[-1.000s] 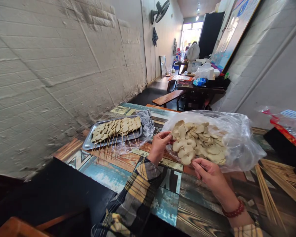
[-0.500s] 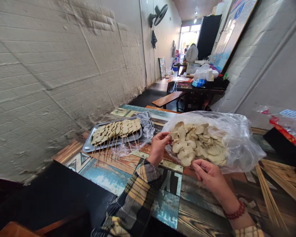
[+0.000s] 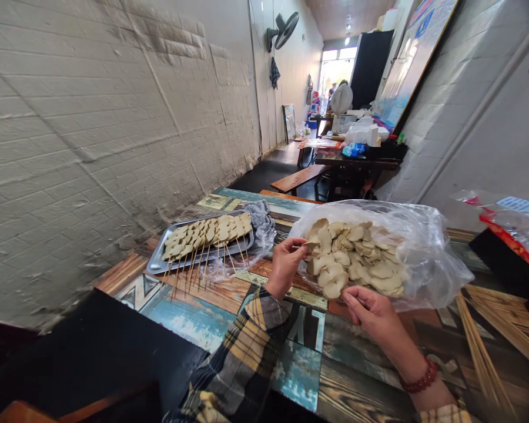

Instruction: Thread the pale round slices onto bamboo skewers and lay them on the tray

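Slices (image 3: 382,271) rest on plastic (image 3: 432,264) — cloth (image 3: 260,218) (grey) beside tray (image 3: 157,265).

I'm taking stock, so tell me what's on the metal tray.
Flat beige slices threaded on wooden skewers lie on the metal tray, the bare ends jutting past its near rim. The slices cover the tray floor beneath them, so any lower layer cannot be seen.

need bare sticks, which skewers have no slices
The loose wooden skewers right of the right hand show none; those on the metal tray are threaded through pale slices.
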The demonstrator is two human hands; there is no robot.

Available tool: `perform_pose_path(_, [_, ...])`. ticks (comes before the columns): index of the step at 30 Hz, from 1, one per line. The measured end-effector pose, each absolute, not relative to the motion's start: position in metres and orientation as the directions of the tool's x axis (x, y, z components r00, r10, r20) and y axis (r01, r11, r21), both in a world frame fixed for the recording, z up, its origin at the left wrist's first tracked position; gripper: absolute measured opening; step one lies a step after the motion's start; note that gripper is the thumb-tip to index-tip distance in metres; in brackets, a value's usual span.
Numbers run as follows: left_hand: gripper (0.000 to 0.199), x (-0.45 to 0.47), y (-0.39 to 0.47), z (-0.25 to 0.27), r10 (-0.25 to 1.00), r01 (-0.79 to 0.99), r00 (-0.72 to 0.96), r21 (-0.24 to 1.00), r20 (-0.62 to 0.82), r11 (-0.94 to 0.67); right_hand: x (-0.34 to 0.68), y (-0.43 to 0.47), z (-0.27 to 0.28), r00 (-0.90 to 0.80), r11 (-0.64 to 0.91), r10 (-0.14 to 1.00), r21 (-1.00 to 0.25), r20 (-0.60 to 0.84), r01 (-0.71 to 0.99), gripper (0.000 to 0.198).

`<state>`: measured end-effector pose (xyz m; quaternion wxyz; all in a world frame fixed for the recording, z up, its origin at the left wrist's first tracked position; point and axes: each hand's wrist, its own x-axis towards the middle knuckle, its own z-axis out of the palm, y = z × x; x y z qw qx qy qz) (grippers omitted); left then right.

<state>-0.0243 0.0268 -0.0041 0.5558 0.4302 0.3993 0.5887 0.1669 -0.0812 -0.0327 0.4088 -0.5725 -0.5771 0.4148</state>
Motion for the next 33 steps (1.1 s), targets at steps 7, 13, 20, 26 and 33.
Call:
perform_pose_path(7, [0.023,-0.0229,0.0265,-0.0059,0.994,-0.272,0.028,0.958,0.106,-0.094,0.1656,-0.0808,-0.0316,-0.017,0.015,1.000,-0.956,0.011,0.292,0.039])
perform_pose_path(13, [0.023,-0.0223,0.0259,-0.0046,0.999,-0.334,0.042,0.942,0.028,-0.013,0.1666,-0.0794,-0.0354,-0.013,0.030,1.000,-0.956,0.027,0.292,0.039])
perform_pose_path(20, [0.034,-0.0248,0.0248,-0.0031,0.994,-0.467,0.086,0.878,-0.070,0.102,0.1680,-0.0810,-0.0323,-0.009,0.033,0.999,-0.943,0.032,0.332,0.041])
perform_pose_path(26, [0.038,-0.0249,0.0241,-0.0020,0.990,-0.512,0.109,0.849,-0.085,0.129,0.1693,-0.0819,-0.0307,0.015,0.050,0.998,-0.931,0.059,0.362,0.043])
perform_pose_path(33, [0.040,-0.0236,0.0252,-0.0059,0.983,-0.532,0.118,0.828,-0.138,0.180,0.1714,-0.0825,-0.0315,-0.005,0.074,0.997,-0.916,0.078,0.394,0.040])
